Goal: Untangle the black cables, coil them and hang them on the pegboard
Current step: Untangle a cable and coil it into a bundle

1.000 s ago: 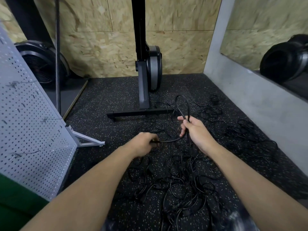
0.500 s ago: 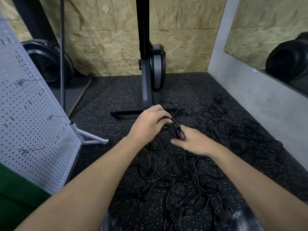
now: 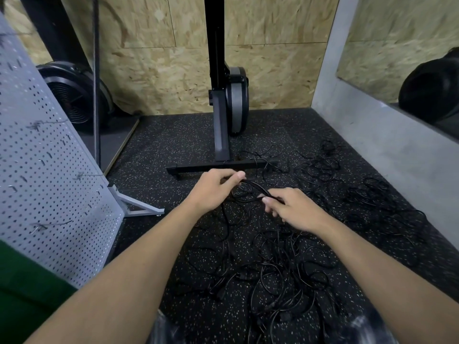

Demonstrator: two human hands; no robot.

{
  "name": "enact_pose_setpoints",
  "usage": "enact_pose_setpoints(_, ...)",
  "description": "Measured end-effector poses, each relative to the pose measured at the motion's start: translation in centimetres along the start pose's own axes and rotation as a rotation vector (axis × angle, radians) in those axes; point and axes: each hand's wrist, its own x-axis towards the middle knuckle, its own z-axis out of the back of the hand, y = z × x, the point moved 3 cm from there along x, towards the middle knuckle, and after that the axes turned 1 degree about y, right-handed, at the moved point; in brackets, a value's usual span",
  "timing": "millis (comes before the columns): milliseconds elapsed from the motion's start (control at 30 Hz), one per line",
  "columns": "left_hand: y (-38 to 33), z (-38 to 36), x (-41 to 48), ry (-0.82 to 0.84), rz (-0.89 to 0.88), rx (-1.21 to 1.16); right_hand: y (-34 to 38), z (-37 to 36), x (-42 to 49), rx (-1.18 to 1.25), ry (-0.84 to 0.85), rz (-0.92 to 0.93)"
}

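— Where is the cable being held?
— A stretch of black cable (image 3: pixel 255 187) is being held just above the floor, between the two hands. One end of it is being gripped by the left hand (image 3: pixel 213 191), with the fingers curled round it. The other end is being pinched by the right hand (image 3: pixel 296 211) between thumb and fingers.
— And the other cables?
— The tangle of black cables (image 3: pixel 273 266) is lying on the speckled rubber floor (image 3: pixel 159 145), under the hands and nearer the person. Looser strands are being left spread towards the grey wall (image 3: pixel 387 145) on the right.
— And the pegboard?
— The white pegboard (image 3: pixel 49 175) is being held upright by its stand at the left, apart from the tangle. Beyond the cables, a black machine frame (image 3: pixel 219 135) is being backed by a chipboard wall (image 3: pixel 154 70).
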Motion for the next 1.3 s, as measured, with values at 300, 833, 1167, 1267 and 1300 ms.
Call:
enact_pose_setpoints(300, 3.5, -0.6, -0.3, 0.144, 0.283, -0.336, -1.4, 1.2, 0.5, 0.125, -0.181, -0.104)
enact_pose_setpoints(833, -1.2, -2.9, 0.5, -0.066, 0.354, -0.960, -0.6, -0.7, 0.3, 0.373, -0.046, -0.103)
enact_pose_setpoints(1167, -0.4, -3.4, 0.1, 0.179, 0.326, -0.708, 0.2, 0.1, 0.6, 0.318, -0.179, -0.142)
enact_pose_setpoints(1267, 0.9, -5.0, -0.7, 0.459, 0.164, -0.133, -0.2, 0.3, 0.7, 0.515, -0.213, -0.158)
enact_pose_setpoints(1300, 1.1, -5.5, -0.9, 0.508, 0.107, 0.007, -0.3, 0.3, 0.7, 0.552, -0.219, -0.153)
